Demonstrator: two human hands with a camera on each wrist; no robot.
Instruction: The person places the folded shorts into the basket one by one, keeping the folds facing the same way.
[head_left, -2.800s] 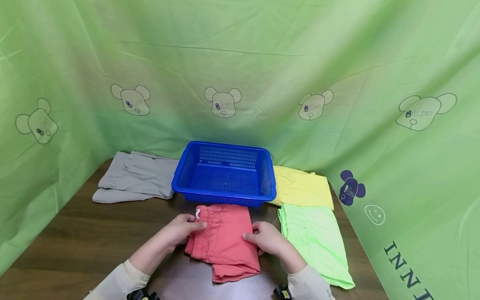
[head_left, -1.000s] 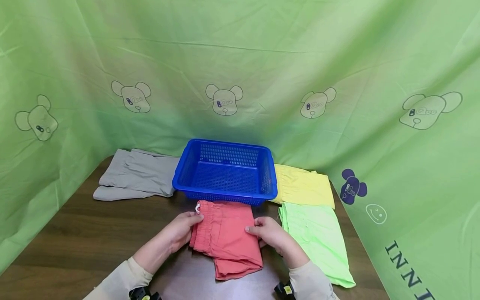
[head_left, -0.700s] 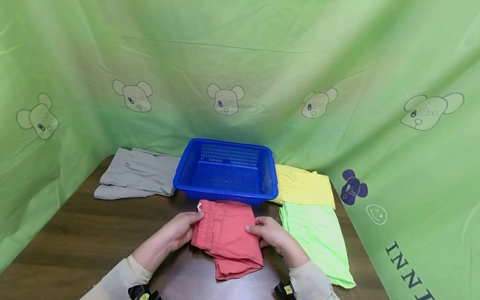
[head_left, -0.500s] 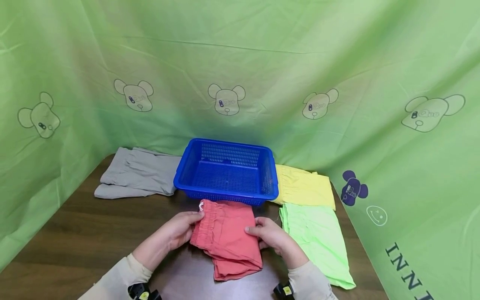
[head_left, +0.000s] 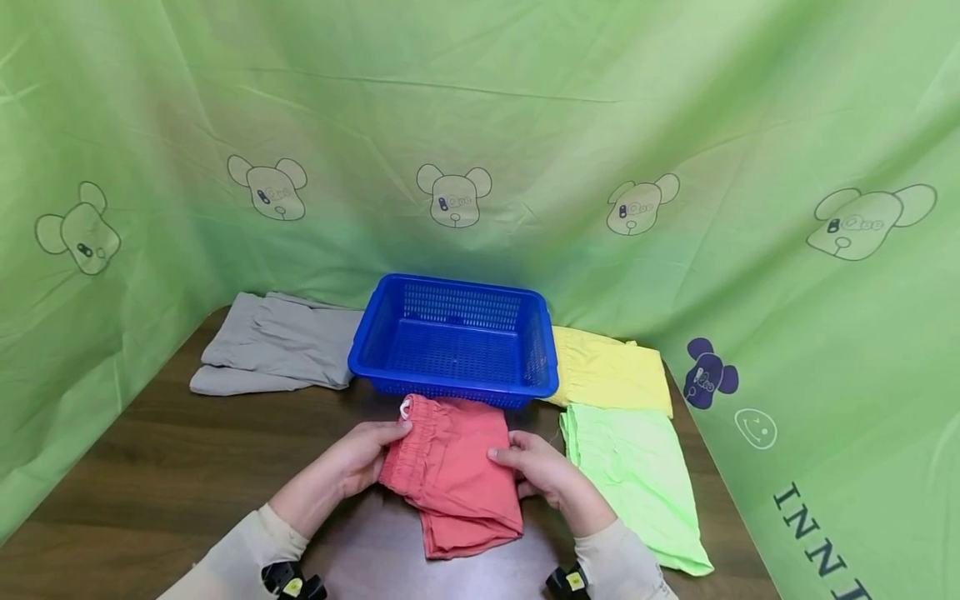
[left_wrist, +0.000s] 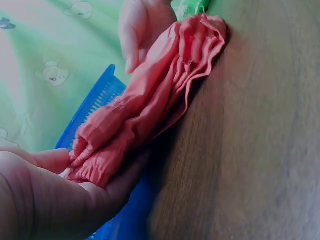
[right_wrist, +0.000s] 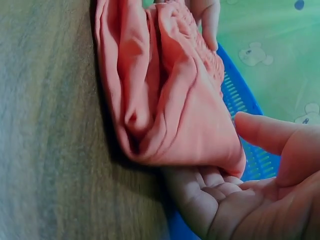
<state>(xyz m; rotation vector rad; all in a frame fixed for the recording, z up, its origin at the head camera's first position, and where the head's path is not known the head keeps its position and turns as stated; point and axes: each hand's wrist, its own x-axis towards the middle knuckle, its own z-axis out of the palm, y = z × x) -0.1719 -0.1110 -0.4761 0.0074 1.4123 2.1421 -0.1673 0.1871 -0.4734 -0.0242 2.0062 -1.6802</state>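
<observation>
Folded red shorts (head_left: 461, 475) with a gathered elastic waistband and a white drawstring end lie between my hands, just in front of the blue basket. My left hand (head_left: 362, 458) grips the waistband side, thumb on top and fingers beneath, as the left wrist view shows. At the opposite fold, my right hand (head_left: 547, 471) holds the shorts (right_wrist: 200, 135) with its fingers underneath and its thumb over the edge. Layered folds of red cloth (left_wrist: 135, 110) face the near side. The undersides of the shorts are mostly hidden.
A blue plastic basket (head_left: 450, 383) stands at the back with no clothes in it. Folded grey clothing (head_left: 277, 346) lies left of it, folded yellow clothing (head_left: 611, 371) right. Light green folded clothing (head_left: 633, 483) sits beside my right hand. Green printed cloth (head_left: 480, 100) walls the wooden table (head_left: 165, 475).
The red shorts have moved slightly toward the basket in both hands. Their waistband edge now tilts more, its far corner shifted right and the loose near flap shifted a little left.
</observation>
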